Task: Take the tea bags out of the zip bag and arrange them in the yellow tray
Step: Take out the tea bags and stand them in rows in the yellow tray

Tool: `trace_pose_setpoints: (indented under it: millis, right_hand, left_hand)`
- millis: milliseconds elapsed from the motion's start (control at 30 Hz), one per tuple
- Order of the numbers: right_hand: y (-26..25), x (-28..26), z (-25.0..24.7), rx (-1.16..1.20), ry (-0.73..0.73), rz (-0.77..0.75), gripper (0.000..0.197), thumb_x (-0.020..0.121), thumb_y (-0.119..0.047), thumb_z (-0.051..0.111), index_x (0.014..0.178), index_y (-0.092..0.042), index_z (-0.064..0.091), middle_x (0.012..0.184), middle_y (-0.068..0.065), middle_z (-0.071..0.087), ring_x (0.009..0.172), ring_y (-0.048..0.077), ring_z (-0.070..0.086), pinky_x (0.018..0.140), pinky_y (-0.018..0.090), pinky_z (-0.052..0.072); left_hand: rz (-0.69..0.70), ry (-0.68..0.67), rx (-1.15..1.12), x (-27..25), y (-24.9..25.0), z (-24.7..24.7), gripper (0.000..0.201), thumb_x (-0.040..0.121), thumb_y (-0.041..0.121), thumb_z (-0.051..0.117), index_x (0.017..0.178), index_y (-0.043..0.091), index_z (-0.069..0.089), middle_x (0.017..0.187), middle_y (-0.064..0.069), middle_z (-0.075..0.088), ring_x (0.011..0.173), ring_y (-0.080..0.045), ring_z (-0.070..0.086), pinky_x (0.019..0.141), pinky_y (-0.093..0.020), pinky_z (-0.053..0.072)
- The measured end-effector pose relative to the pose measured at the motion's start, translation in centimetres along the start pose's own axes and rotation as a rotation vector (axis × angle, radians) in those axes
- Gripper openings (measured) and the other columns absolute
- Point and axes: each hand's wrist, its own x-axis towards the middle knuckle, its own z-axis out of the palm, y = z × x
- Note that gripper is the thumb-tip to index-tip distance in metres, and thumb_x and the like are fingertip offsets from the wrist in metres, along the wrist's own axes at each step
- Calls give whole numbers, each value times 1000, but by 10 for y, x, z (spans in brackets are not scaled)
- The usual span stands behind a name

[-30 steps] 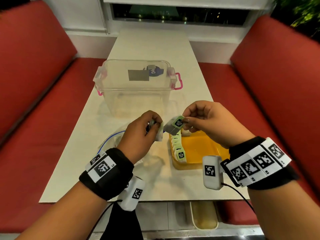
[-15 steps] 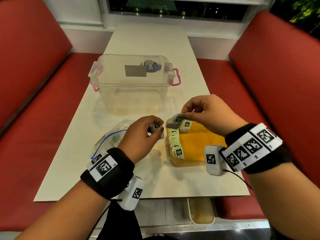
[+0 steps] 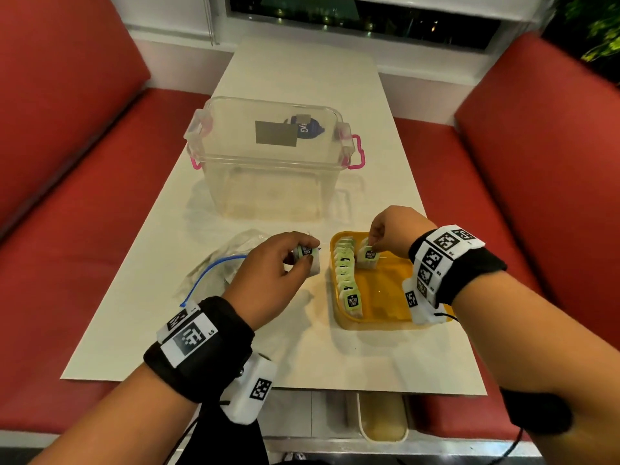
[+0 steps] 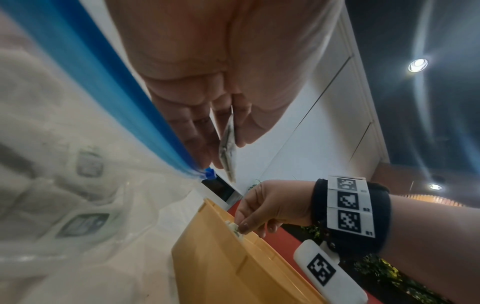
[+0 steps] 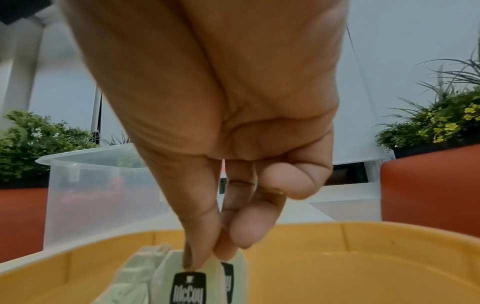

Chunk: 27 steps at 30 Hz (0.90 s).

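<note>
Both hands point(image 3: 268, 263) point(image 3: 391, 234) in pinch

The yellow tray point(image 3: 379, 317) is smooth, opaque plastic with a soft sheen. The tea bags point(image 3: 347, 280) standing in it look like matt paper, pale green, with glossy dark printed labels. The zip bag point(image 3: 221, 273) is thin, clear, crinkled plastic film with a blue plastic seal strip. The storage box point(image 3: 268, 169) at the middle of the worktop point(image 3: 302, 360) is translucent, smooth plastic with pink plastic clasps. The worktop is a smooth, matt, cream surface. The benches point(image 3: 84, 196) along both side edges look like smooth red upholstery.
</note>
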Motion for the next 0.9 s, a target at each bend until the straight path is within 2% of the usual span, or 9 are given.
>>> trace_pose_setpoints:
  millis: [133, 333, 467, 533, 600, 633, 733, 833, 900]
  right_hand:
    - [-4, 6, 0, -54, -12, -2, 6, 83, -13, 68, 87, -15, 73, 92, 2, 70, 84, 19, 62, 71, 28, 46]
    - [-7, 12, 2, -150, -27, 12, 11, 85, -15, 64, 92, -11, 72, 96, 6, 70, 90, 25, 64, 81, 34, 54]
    - [-5, 13, 2, -167, 10, 2, 10, 86, -13, 62, 90, -10, 70, 93, 7, 70, 87, 26, 64, 77, 33, 54]
    - [-5, 12, 1, -165, 22, -7, 9, 85, -13, 63, 89, -10, 70, 92, 8, 69, 86, 26, 64, 75, 32, 53]
    - [-5, 10, -2, -154, 31, -11, 8, 85, -14, 64, 90, -10, 69, 93, 8, 69, 86, 26, 64, 73, 32, 51]
    - [-5, 8, -4, -145, 41, -17, 8, 85, -16, 65, 90, -10, 69, 94, 8, 68, 87, 26, 63, 72, 31, 50]
    - [-9, -3, -18, -45, 104, -83, 8, 84, -19, 68, 88, -12, 70, 93, 5, 69, 80, 20, 61, 69, 28, 46]
    - [-23, -21, -36, 159, 80, -240, 9, 85, -20, 67, 91, -16, 73, 88, -2, 71, 62, 9, 59, 60, 20, 46]
    - [-35, -36, -46, 285, 21, -334, 10, 86, -25, 68, 93, -20, 73, 84, -9, 71, 59, 7, 64, 59, 17, 51]
  left_hand:
    - [-11, -9, 0, -1, -1, -3, 23, 93, 16, 57, 109, 30, 66, 109, 16, 63, 84, 3, 57, 71, -6, 40]
    - [-2, -23, -4, 0, 0, -6, 24, 93, 15, 56, 111, 28, 66, 110, 16, 62, 86, 3, 57, 72, -6, 40]
    - [11, -41, 13, -1, 0, -6, 31, 93, 7, 51, 111, 28, 65, 113, 16, 62, 90, 3, 56, 75, -4, 39]
    - [28, -48, -8, -1, 0, -4, 35, 92, 3, 49, 110, 29, 64, 112, 15, 62, 91, -2, 59, 78, -13, 44]
    - [26, -48, -59, -1, 2, -3, 35, 92, 2, 51, 108, 32, 59, 109, 13, 61, 86, -13, 64, 75, -26, 53]
    - [18, -42, -88, 0, 4, -2, 34, 92, 3, 53, 108, 33, 55, 105, 12, 59, 81, -16, 65, 71, -28, 55]
    - [-4, -21, -129, 2, 8, -2, 41, 91, 6, 58, 116, 34, 42, 97, 9, 53, 73, -16, 65, 64, -23, 53]
    - [-19, -26, -116, 6, 9, 1, 46, 91, 8, 59, 121, 36, 37, 96, 3, 57, 75, -18, 64, 69, -34, 57]
    - [-22, -40, -101, 9, 10, 6, 47, 91, 8, 58, 123, 36, 36, 96, 0, 60, 76, -18, 65, 71, -36, 57]
